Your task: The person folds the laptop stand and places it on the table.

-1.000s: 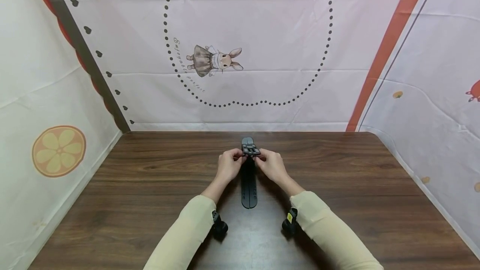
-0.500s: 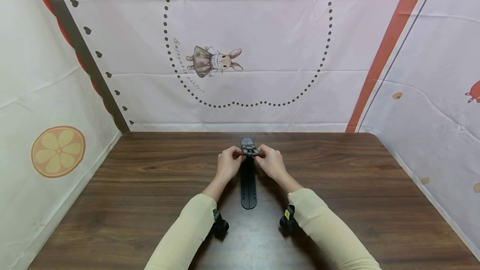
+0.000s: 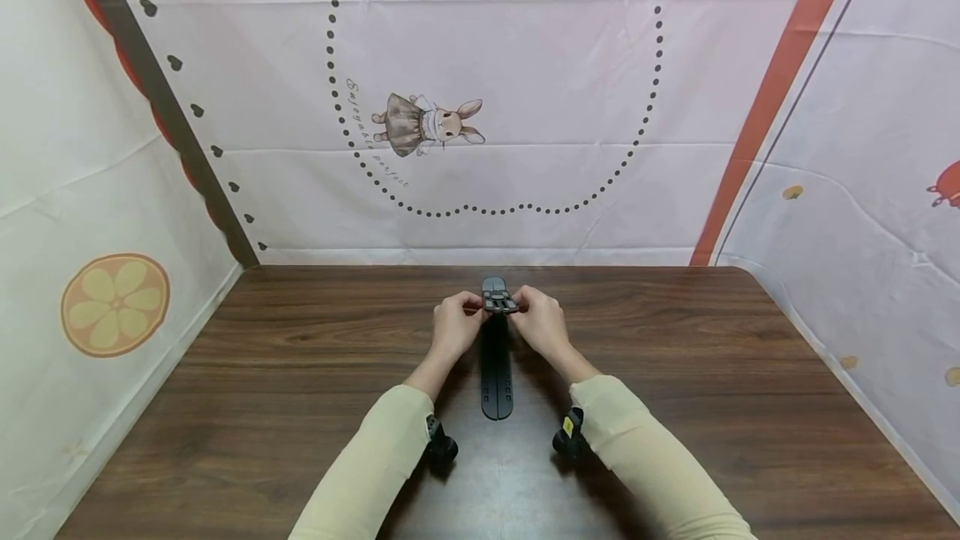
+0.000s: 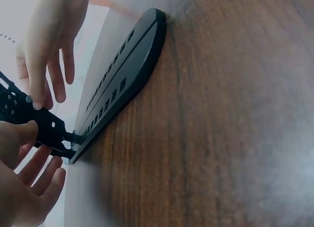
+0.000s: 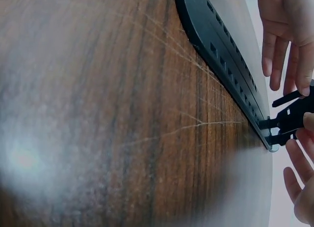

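Note:
A black hinged folding stand with a long, slotted, round-ended base point(image 3: 497, 390) lies on the table, pointing away from me. Its black upper part point(image 3: 498, 298) is raised at the far end, and my two hands hold it from either side. My left hand point(image 3: 456, 325) pinches the left edge between thumb and fingers. On the opposite edge, my right hand point(image 3: 542, 322) does the same. The left wrist view shows the upper part point(image 4: 46, 126) joined by hinge arms to the base point(image 4: 122, 75). Some fingertips are hidden behind the upper part in the head view.
The brown wooden table point(image 3: 300, 373) reaches back to a white printed cloth point(image 3: 525, 73) hung upright behind it. More cloth panels stand at the left and right. Black wrist cameras point(image 3: 441, 448) hang under both cream sleeves point(image 3: 367, 465), close above the tabletop.
My right hand has shifted very slightly forward, and its forearm has drawn a little inward to the left. My left hand and the stand stay nearly where they were.

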Tool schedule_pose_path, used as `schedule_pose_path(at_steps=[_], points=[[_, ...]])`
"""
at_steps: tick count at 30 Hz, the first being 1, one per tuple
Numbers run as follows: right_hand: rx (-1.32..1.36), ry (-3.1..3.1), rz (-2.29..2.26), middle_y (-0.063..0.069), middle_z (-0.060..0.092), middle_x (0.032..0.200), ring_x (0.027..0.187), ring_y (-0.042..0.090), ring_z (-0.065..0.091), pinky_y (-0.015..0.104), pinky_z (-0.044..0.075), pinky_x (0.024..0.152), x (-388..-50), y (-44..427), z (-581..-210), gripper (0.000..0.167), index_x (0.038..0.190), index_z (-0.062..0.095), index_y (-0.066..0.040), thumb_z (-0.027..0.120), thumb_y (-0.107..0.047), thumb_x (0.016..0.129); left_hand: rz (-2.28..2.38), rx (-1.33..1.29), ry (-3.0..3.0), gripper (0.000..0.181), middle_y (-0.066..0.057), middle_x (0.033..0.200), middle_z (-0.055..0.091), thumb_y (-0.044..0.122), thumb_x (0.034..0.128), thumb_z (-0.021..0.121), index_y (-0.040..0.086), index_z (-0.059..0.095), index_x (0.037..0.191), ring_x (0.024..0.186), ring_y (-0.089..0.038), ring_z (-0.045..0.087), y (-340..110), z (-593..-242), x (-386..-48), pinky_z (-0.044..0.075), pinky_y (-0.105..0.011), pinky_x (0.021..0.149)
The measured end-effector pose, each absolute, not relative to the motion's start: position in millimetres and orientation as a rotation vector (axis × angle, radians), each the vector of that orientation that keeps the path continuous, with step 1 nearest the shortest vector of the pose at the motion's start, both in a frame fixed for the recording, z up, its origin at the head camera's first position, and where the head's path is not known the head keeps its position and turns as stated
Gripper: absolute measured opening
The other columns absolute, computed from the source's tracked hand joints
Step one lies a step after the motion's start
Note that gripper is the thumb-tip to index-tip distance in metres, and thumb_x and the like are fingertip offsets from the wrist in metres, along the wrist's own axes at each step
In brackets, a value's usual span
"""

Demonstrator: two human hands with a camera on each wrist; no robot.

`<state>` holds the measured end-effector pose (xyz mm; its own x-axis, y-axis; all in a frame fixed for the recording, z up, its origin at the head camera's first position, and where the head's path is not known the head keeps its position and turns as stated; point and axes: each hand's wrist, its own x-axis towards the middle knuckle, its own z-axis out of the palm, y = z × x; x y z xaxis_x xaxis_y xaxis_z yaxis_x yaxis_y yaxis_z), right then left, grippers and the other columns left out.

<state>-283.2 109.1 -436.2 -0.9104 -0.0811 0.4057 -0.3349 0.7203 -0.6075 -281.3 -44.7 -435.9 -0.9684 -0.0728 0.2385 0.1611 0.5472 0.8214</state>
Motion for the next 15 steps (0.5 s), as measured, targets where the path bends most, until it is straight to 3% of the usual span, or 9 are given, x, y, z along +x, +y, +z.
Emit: schedule_pose_path(at_steps=[6, 15], points=[[0.266, -2.580, 1.018, 0.001, 0.068, 0.083, 0.080, 0.018, 0.064, 0.036, 0.052, 0.070, -282.6, 106.7, -435.4, 0.009, 0.082, 0.063, -0.013, 0.071, -0.010, 0.079, -1.365, -0.041, -2.525, 0.009, -0.002, 0.085, 0.070, 0.010, 0.0798, 0.070, 0.011, 0.068, 0.088, 0.080, -0.017, 0.066, -44.7, -434.0, -281.6, 0.051, -0.034, 0.075], [0.234, -2.549, 1.041, 0.002, 0.068, 0.083, 0.079, 0.018, 0.065, 0.037, 0.051, 0.069, -281.8, 105.5, -431.7, 0.011, 0.084, 0.063, -0.012, 0.072, -0.010, 0.077, -1.441, -0.015, -2.474, 0.012, -0.004, 0.083, 0.069, 0.006, 0.0801, 0.068, 0.009, 0.065, 0.092, 0.076, -0.016, 0.067, -44.3, -430.7, -283.3, 0.053, -0.030, 0.067]])
